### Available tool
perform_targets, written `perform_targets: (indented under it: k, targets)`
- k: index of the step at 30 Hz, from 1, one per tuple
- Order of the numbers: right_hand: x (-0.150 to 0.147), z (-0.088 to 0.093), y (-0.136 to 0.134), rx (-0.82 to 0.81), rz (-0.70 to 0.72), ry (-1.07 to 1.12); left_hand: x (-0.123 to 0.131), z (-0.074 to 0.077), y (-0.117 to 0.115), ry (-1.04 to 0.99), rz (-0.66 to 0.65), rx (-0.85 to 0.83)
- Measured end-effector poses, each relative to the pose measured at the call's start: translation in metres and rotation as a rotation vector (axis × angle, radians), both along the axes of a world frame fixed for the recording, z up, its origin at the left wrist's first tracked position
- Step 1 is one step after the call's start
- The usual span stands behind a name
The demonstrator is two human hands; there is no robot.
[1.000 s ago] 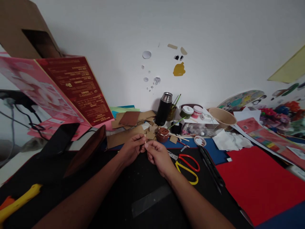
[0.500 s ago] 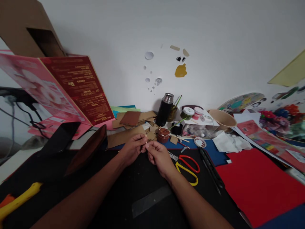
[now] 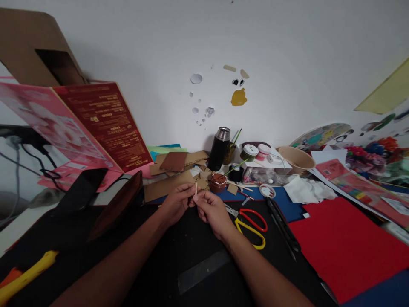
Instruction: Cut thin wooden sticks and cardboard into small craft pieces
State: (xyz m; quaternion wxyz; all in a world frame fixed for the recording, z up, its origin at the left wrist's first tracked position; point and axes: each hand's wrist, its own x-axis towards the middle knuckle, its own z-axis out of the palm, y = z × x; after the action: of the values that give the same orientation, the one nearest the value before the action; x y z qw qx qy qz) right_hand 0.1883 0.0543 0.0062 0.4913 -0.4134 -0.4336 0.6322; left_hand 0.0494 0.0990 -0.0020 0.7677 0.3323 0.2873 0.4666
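My left hand [image 3: 180, 199] and my right hand [image 3: 212, 209] meet over the front edge of the blue mat, fingertips touching. Between them stands a small, thin, pale strip [image 3: 196, 188], pinched upright; its lower part is hidden by the fingers, and its material is too small to make out. To the right of my right hand lie scissors [image 3: 252, 221] with one red and one yellow handle. Just beyond the hands sits an open jar of brown paint [image 3: 218, 183] with a green-handled brush in it. Cardboard pieces [image 3: 169, 184] lie behind my left hand.
A black thermos [image 3: 220, 149] stands near the wall. A brown boat-shaped piece [image 3: 118, 209] and a yellow handle [image 3: 30, 275] are at left. On the right lie a black utility knife [image 3: 283, 226] and red sheet [image 3: 348, 247]. A clear strip [image 3: 204, 270] lies in front.
The view has shifted slightly. The hands stay together in nearly the same pose, and the pale strip now shows more clearly above the fingertips.
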Motion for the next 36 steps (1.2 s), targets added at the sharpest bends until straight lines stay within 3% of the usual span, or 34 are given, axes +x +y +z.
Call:
perform_targets:
  k: [22,36]
  targets:
    - [-0.0004,-0.0005,-0.0004,0.000,0.002,-0.033,-0.0016,0.0017,0.0008,-0.026,0.033,-0.073]
    - [-0.0010,-0.0025,-0.0001,0.015,0.002,-0.030,-0.0013,-0.0017,0.0009,0.019,-0.021,-0.009]
